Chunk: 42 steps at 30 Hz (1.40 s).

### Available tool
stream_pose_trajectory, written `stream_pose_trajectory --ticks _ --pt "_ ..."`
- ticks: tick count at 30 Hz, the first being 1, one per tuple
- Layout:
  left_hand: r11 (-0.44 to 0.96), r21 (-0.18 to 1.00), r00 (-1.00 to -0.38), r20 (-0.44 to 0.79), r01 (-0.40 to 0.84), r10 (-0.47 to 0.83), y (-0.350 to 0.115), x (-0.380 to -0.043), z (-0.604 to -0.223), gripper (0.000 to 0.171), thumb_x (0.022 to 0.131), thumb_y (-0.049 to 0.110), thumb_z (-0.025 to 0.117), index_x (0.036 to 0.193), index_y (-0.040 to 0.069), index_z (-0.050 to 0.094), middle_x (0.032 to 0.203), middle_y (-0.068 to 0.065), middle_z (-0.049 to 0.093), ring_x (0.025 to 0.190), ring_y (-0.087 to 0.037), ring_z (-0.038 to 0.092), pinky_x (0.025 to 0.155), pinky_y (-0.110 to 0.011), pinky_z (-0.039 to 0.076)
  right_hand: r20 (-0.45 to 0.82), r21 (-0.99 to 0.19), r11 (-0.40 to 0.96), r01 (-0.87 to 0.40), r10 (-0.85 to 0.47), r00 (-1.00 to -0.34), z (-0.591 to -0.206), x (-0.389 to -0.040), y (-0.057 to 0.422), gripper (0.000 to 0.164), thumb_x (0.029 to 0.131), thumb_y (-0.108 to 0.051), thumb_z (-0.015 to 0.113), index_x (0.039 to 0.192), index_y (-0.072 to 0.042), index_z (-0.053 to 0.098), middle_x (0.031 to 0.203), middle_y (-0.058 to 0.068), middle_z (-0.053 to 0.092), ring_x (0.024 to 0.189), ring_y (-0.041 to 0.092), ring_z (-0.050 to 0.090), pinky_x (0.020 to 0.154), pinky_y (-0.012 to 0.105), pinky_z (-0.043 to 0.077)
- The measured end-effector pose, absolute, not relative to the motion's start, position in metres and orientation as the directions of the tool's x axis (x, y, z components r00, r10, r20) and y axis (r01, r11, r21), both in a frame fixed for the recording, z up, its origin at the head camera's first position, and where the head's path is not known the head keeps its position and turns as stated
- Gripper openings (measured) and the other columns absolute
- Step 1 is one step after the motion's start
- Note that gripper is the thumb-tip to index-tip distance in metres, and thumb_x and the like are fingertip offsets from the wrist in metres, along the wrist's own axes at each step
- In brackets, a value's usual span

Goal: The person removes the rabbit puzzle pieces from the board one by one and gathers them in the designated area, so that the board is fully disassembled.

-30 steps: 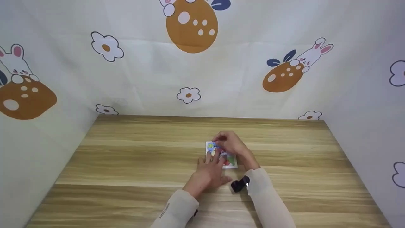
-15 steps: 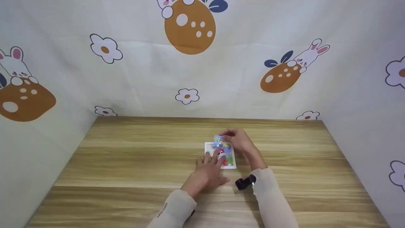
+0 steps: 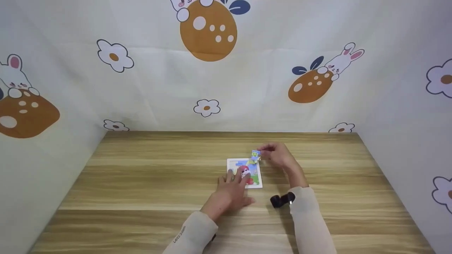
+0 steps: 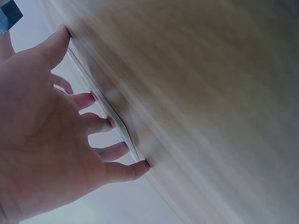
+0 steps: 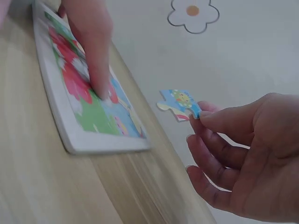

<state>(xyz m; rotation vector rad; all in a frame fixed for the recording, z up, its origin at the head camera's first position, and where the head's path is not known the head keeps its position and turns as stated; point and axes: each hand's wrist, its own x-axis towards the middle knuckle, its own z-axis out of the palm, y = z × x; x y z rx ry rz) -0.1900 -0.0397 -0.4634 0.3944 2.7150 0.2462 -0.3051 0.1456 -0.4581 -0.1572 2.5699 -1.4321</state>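
A jigsaw puzzle in a white-rimmed tray (image 3: 261,178) lies on the table, showing a cartoon figure with red and green areas. My left hand (image 3: 231,193) rests on it with spread fingers, fingertips pressing on the picture. In the left wrist view its fingers (image 4: 98,123) reach along the tray's thin edge. To the right of the tray's top corner, my right hand (image 3: 280,155) pinches a jigsaw piece (image 5: 176,103) between thumb and fingertips. That piece is blue with a yellow sun-like face, and it is held up off the table. A pale patch shows at the tray's upper left.
The wood-grain table (image 3: 141,183) meets a pale cloth backdrop (image 3: 159,88) printed with rabbits and flowers on three sides. A black wrist camera (image 3: 280,201) sticks out from the right sleeve, low over the table.
My right hand has lifted the sun piece out of the tray's upper left and carried it to the right. My left hand has stayed on the puzzle.
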Motion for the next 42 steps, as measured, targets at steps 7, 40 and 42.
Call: stream_pose_trajectory --ticks 7,40,42 --pt "0.942 0.231 -0.890 -0.331 0.245 0.313 -0.041 -0.188 -0.463 0.082 0.095 0.062 0.053 0.160 0.021 0.024 0.170 -0.010 0.011 0.155 -0.042 0.014 0.121 -0.064 0.023 -0.158 -0.848 0.527 0.051 -0.160 -0.974 -0.463 -0.309 0.163 0.017 0.095 -0.004 0.065 0.108 -0.002 0.074 0.113 0.016 0.073 0.098 0.019 0.061 0.079 0.023 0.045" --pt "0.932 0.240 -0.902 -0.273 0.273 0.335 -0.044 -0.191 -0.467 0.081 0.094 0.061 0.056 0.158 0.021 0.030 0.169 -0.009 0.020 0.153 -0.042 0.021 0.118 -0.064 0.028 -0.249 -0.787 0.599 0.145 -0.094 -0.964 -0.473 -0.313 0.172 0.022 0.095 -0.013 0.067 0.114 -0.003 0.072 0.109 0.012 0.071 0.093 0.016 0.060 0.078 0.023 0.048" --pt "0.930 0.243 -0.904 -0.264 0.275 0.336 -0.043 -0.191 -0.468 0.078 0.095 0.060 0.056 0.157 0.020 0.031 0.168 -0.008 0.021 0.153 -0.042 0.022 0.118 -0.064 0.028 -0.245 -0.788 0.599 0.146 -0.087 -0.966 -0.473 -0.313 0.171 0.023 0.096 -0.014 0.066 0.115 -0.002 0.072 0.105 0.010 0.071 0.089 0.015 0.060 0.075 0.022 0.048"
